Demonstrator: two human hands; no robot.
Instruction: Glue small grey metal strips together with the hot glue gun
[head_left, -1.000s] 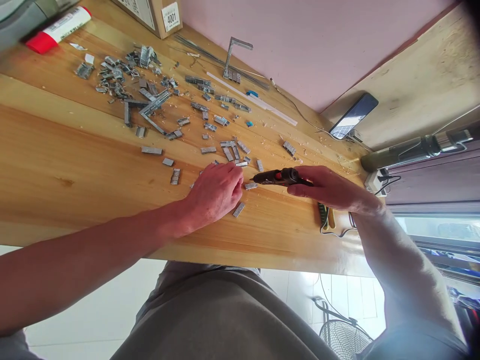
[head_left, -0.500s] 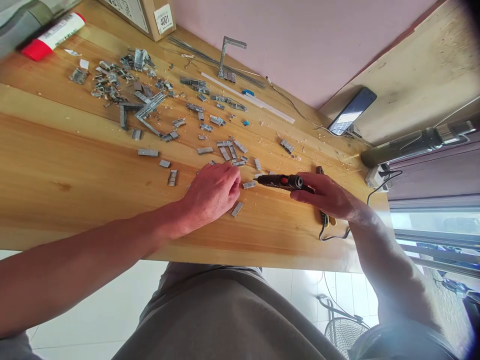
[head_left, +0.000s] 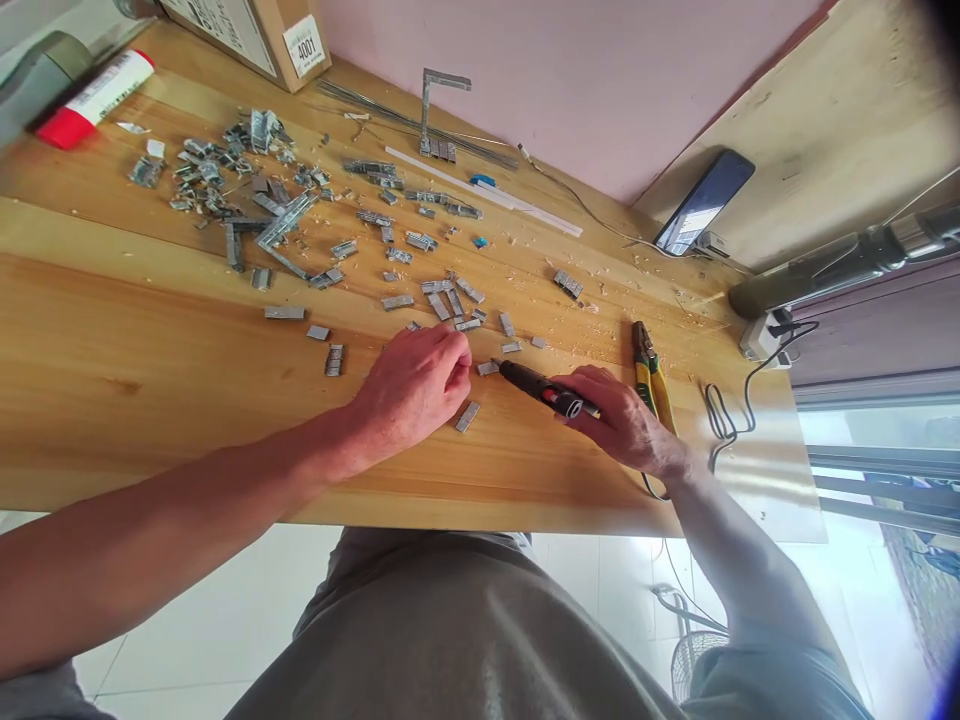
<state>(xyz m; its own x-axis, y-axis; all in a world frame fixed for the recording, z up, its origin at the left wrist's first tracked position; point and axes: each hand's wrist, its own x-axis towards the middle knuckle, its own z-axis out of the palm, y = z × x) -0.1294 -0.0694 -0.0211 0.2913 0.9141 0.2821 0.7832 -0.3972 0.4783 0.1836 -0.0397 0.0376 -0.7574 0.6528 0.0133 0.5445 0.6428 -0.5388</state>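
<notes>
So the black tool (head_left: 540, 387) looks like a glue gun: dark matte barrel, a bit of red on the body, tapering to a skinny nozzle. It's above the middle of the worktop (head_left: 187, 400), gripped in the right hand (head_left: 619, 415), nozzle aimed left, right by a small grey piece (head_left: 487, 368). Can't tell if they touch. Left hand (head_left: 416, 375) is curled with the fingertips bunched together; can't tell if there's anything in there.

Worktop's smooth, glossy wood with visible grain and pale crumbs all over. Loads more flat rectangular grey bits (head_left: 466, 416) lie around, plus a jagged heap (head_left: 217, 165) at the far left and a thin bent grey frame (head_left: 425, 110) standing up near the wall. Pliers (head_left: 658, 385) with yellow-and-green handles sit just past the right hand. Cardboard box (head_left: 281, 20) at the back has a "4001" label; can't see inside it.
</notes>
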